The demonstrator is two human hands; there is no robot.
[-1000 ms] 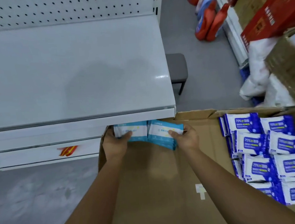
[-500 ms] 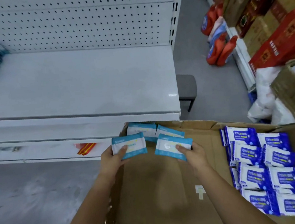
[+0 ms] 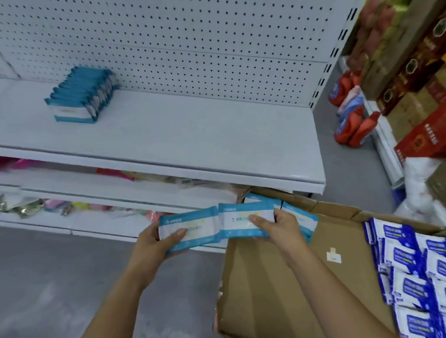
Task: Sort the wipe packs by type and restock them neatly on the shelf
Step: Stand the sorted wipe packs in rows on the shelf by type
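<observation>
Head view: the left hand (image 3: 147,245) grips one light-blue wipe pack (image 3: 192,228) and the right hand (image 3: 278,226) grips a second light-blue pack (image 3: 245,218), side by side just below the shelf (image 3: 186,134) edge. The packs look light, soft and slick, best pinched across the flat faces.

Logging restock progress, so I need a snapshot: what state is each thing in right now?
left hand: grips one light-blue pack.
right hand: grips a second pack, beside the first.
shelf row: light-blue packs standing on edge on the shelf.
cardboard box: open.
dark-blue packs: in rows at the box's right side.
loose packs: light-blue, at the box's far end.
</observation>
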